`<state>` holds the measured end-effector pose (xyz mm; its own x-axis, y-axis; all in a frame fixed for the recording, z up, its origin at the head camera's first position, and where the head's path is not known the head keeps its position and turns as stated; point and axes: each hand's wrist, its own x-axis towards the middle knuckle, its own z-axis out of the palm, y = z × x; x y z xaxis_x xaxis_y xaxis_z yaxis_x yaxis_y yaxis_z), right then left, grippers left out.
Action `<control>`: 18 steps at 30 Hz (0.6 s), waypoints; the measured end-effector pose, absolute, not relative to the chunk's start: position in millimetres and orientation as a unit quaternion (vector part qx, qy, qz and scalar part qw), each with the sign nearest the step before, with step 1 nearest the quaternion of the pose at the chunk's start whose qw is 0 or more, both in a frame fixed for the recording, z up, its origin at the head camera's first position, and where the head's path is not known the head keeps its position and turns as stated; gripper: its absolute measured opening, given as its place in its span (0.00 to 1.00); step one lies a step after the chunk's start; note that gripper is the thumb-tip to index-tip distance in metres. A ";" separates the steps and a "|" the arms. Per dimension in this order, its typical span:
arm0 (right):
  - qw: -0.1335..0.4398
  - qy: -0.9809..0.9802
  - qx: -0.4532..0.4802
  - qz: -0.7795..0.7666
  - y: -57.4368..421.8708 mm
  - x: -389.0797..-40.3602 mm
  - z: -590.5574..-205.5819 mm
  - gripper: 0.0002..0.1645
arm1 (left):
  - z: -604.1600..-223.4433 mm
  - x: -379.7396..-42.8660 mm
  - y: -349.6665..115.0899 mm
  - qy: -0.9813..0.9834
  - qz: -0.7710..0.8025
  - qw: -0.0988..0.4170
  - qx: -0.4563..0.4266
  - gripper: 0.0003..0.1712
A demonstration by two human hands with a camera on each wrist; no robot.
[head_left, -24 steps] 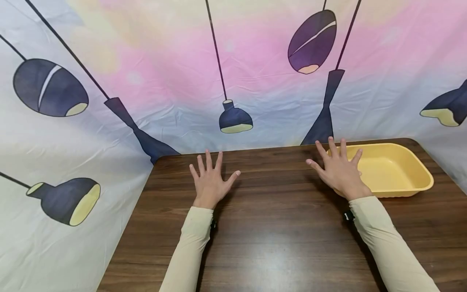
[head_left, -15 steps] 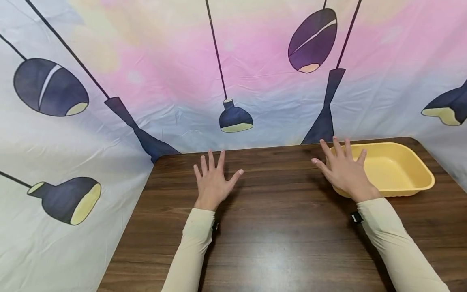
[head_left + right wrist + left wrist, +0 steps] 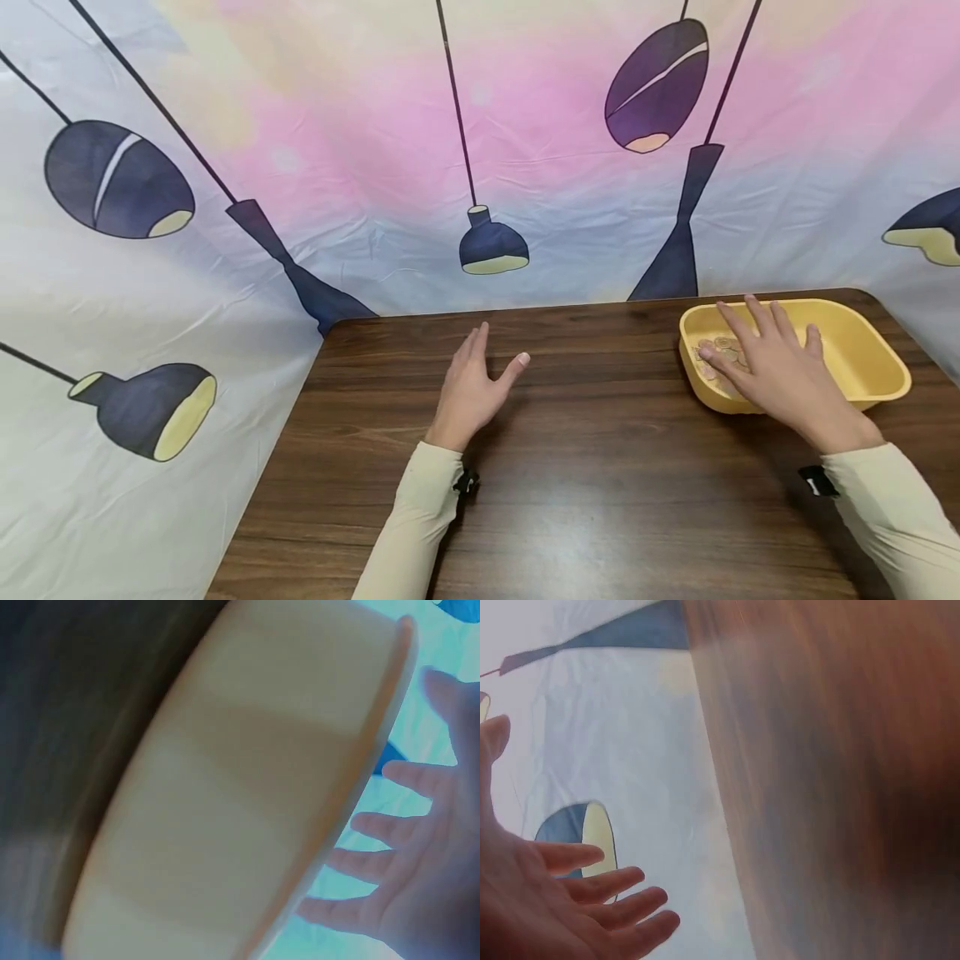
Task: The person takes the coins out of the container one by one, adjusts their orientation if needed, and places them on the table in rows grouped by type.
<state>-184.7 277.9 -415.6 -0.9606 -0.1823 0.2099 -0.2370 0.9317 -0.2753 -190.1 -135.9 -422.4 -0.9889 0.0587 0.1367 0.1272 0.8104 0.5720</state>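
Fingers stand spread and straight on the right hand [image 3: 791, 379], held over the yellow basin, and the left hand [image 3: 472, 392] has its fingers extended with the thumb held well out, so both hands are empty. Behind everything hangs a pastel cloth [image 3: 345, 108], pink and blue in the middle, printed with dark pendant lamps [image 3: 493, 244]. Below it spreads a dark wooden table [image 3: 540, 467], over which the left hand is poised, well apart from the basin. Pale sleeves [image 3: 423, 500] cover both forearms. On the right rear part of the table sits the yellow basin [image 3: 862, 350], shallow and upright with rounded corners (the right wrist view shows its outer wall close up, but I cannot tell whether any fingertip touches the rim). Smaller again, a black band [image 3: 817, 481] shows at the right wrist. Smallest are the round, coin-like pieces [image 3: 723, 342] inside the basin, gathered at its left end beside the right thumb.
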 end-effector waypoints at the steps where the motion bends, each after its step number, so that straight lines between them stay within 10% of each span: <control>1: 0.100 -0.977 0.109 0.154 281.7 -182.9 -416.4 0.45 | -422.9 -188.5 -133.3 -0.944 -0.323 0.053 -0.048 0.57; 18: 0.142 -0.971 -0.072 0.176 350.4 -163.1 -429.9 0.33 | -431.9 -171.8 -84.9 -0.810 -0.577 -0.062 -0.078 0.41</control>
